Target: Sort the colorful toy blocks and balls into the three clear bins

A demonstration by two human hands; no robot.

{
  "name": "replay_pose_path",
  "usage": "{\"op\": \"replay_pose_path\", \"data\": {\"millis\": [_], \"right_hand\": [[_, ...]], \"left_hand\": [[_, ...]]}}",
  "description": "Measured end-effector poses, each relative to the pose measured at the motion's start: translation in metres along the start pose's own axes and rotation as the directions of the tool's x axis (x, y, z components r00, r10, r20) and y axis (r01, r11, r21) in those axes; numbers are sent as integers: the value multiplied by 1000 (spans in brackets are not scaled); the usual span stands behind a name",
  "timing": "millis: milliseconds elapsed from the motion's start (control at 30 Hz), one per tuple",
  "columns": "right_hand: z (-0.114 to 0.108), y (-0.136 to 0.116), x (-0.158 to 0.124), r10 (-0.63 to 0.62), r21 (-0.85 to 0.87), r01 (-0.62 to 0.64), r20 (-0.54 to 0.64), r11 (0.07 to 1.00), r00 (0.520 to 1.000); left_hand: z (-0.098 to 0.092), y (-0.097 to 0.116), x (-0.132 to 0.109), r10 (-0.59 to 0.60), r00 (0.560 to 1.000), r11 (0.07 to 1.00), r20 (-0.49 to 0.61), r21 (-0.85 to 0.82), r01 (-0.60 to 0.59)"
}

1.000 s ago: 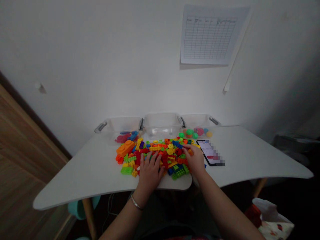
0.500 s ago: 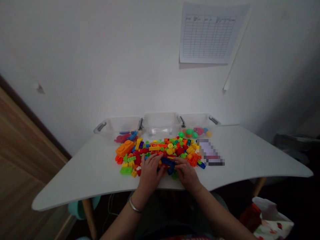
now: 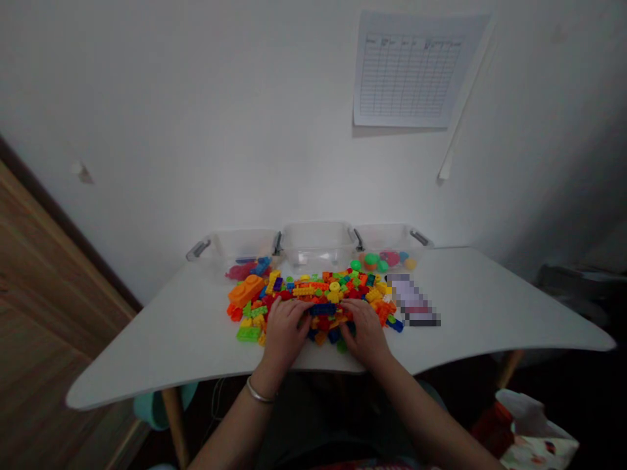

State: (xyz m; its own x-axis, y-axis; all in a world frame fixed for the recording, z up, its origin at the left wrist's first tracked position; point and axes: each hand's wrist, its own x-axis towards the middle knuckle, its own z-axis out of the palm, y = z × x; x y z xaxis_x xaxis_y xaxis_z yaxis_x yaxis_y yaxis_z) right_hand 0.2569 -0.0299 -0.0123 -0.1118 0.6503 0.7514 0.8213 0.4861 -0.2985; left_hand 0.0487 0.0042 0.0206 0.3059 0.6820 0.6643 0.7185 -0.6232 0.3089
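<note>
A dark blue toy building brick (image 3: 323,309) lies level between my two hands, at the near side of a heap of colourful toy bricks (image 3: 304,291). My left hand (image 3: 285,331), with a silver bangle on the wrist, grips its left end with curled fingers. At the other end, the fingers of my right hand (image 3: 365,331) close on the brick, thumb pointing toward me. Orange, red and blue pieces show beneath it. Both palms hide part of the heap.
Three clear plastic bins stand against the wall: the left bin (image 3: 225,243) and right bin (image 3: 392,234) hold toy pieces, the middle bin (image 3: 318,230) looks bare. A blurred phone-like object (image 3: 414,300) lies right of the heap on the white table (image 3: 499,300).
The blue brick has shifted slightly left and sits more level. My left hand has moved a little left; the right hand's fingers have shifted at the brick's end.
</note>
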Motion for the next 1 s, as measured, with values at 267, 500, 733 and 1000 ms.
{"op": "replay_pose_path", "data": {"millis": [267, 500, 733, 1000], "right_hand": [[6, -2, 2, 43, -141, -22, 149, 990, 988], [6, -4, 2, 44, -160, -14, 183, 987, 982], [2, -6, 2, 12, -116, 12, 197, 993, 980], [-1, -7, 2, 1, -65, 11, 180, 998, 984]], "left_hand": [[-10, -30, 14, -332, 922, 915, -196, -306, 264], [-26, -54, 27, -574, 768, 769, -282, -509, 387], [-41, -79, 65, -821, 545, 400, -172, -854, 333], [-54, -100, 96, -877, 465, 125, 118, -879, 459]]}}
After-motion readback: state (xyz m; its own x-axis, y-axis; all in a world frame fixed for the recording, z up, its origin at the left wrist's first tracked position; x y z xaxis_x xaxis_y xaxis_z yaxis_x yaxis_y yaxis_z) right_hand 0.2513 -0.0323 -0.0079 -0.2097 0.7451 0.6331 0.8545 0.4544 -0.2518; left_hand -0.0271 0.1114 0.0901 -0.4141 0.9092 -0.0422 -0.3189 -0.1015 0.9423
